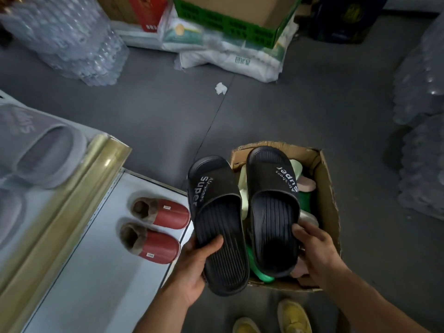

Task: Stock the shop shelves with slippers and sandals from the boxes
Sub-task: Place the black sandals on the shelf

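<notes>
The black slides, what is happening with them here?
A person holds one black slide in each hand: the left hand grips the left slide, the right hand the right slide, above an open cardboard box of mixed slippers. A pair of red fur-lined slippers already sits on the white shelf beside it.

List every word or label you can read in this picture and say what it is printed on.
"Super": strap of the black slide in the left hand.
"Super": strap of the black slide in the right hand.
Smaller line beside each "Super": too blurred to read surely.
"HOME": tag on the nearer red slipper.
Tag on the farther red slipper: too small.
Raised lettering on the grey slipper: blurred.
Print on the green box and white sacks: blurred.
</notes>
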